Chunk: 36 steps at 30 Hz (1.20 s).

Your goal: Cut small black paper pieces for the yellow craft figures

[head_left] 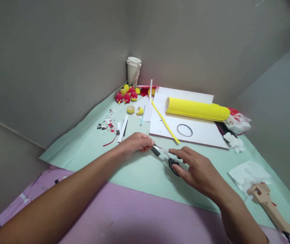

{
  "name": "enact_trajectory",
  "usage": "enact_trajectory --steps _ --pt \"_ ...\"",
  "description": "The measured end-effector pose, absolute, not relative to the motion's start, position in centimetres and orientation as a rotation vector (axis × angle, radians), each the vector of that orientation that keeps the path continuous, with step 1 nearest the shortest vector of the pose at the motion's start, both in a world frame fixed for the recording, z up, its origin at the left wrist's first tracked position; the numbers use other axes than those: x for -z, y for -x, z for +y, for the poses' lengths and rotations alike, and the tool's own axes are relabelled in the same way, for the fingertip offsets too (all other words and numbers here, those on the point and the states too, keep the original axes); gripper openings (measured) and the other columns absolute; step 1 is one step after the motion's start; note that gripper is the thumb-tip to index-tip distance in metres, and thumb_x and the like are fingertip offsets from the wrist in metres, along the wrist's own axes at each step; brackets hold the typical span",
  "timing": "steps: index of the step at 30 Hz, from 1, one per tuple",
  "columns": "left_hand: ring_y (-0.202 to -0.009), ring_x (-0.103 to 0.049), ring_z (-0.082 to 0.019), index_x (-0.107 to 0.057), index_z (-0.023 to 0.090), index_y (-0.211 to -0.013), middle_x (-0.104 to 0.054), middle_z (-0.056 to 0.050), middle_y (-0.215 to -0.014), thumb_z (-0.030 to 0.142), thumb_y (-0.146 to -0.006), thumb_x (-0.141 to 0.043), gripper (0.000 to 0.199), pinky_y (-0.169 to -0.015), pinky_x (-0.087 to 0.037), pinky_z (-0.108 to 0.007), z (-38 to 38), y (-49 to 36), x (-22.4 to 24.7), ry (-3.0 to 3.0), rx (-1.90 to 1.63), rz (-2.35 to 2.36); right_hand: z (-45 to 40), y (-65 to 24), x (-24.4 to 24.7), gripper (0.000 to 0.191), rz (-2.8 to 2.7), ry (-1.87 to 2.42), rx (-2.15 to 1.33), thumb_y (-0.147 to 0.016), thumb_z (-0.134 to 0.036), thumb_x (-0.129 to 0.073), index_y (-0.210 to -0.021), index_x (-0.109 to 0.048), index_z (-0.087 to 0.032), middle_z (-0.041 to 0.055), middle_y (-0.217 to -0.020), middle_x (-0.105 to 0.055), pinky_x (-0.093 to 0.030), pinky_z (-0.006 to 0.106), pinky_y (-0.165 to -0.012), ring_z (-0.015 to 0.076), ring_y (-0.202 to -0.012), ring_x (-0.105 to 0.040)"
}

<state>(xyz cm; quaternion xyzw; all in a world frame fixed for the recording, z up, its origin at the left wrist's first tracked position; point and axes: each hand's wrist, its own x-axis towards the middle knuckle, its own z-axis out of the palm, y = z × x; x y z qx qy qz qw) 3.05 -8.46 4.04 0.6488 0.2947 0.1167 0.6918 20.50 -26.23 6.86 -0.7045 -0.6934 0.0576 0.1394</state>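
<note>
Between the fingers of my left hand [141, 142] is a black strip [155, 151], its free end pointing to the lower right. My right hand [194, 166] grips black-handled scissors [173, 166] by the loops, fingers closed around them. The metal blades reach left to the strip, close to my left fingertips. Whether the blades are closed on the strip I cannot tell. Left of my left hand lie white paper strips [123, 128] and a dark strip beside them. Small scraps [106, 125] in black, white and red are scattered farther left, with a thin red strip [109, 141].
Red and yellow ball-shaped pieces [127, 97] cluster by a lidded cup [134, 69] at the back. A yellow corrugated roll [193, 109], a yellow strip [165, 121] and a ring [184, 130] lie on white board [203, 137]. A beige glue gun [269, 203] rests at right near tissue [248, 173].
</note>
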Motion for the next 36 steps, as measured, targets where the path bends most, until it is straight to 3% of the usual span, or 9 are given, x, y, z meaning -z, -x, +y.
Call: enact_trajectory --steps 12,20,30,36 --pt "-0.065 -0.052 -0.012 -0.071 0.012 -0.076 -0.062 -0.004 -0.07 0.031 -0.072 -0.066 0.019 -0.062 -0.038 -0.028 -7.7 -2.7 -4.3 -1.387 -0.173 0.668 -26.4 -20.6 -7.1 0.04 -1.998 2.026 -0.249 -0.088 -0.028 -0.055 -0.128 -0.057 -0.029 0.0033 -0.097 -0.064 -0.05 0.031 -0.072 0.0201 -0.083 -0.064" --pt "-0.065 -0.052 -0.011 -0.074 0.012 -0.078 -0.065 -0.005 -0.075 0.03 -0.072 -0.071 0.019 -0.064 -0.041 -0.027 -7.1 -2.4 -4.5 -1.282 -0.09 0.632 -26.4 -20.7 -7.3 0.041 -1.945 1.99 -0.38 -0.087 -0.028 -0.055 -0.128 -0.057 -0.03 0.0009 -0.094 -0.062 -0.049 0.032 -0.073 0.0167 -0.075 -0.063" --pt "-0.059 -0.048 -0.01 -0.07 0.013 -0.067 -0.061 -0.002 -0.063 0.033 -0.073 -0.069 0.022 -0.057 -0.033 -0.026 -6.8 -2.0 -5.1 -1.453 -0.028 0.626 -26.5 -20.6 -7.4 0.042 -1.965 2.003 -0.389 -0.086 -0.028 -0.057 -0.128 -0.057 -0.03 0.0017 -0.095 -0.063 -0.049 0.032 -0.074 0.0176 -0.077 -0.063" --pt "-0.059 -0.048 -0.01 -0.072 0.013 -0.071 -0.061 -0.002 -0.065 0.034 -0.072 -0.071 0.021 -0.057 -0.032 -0.026 -6.5 -2.0 -4.6 -1.433 0.022 0.597 -26.5 -21.0 -7.4 0.042 -1.93 1.951 -0.535 -0.084 -0.027 -0.059 -0.126 -0.059 -0.03 0.0012 -0.091 -0.062 -0.049 0.031 -0.074 0.017 -0.075 -0.063"
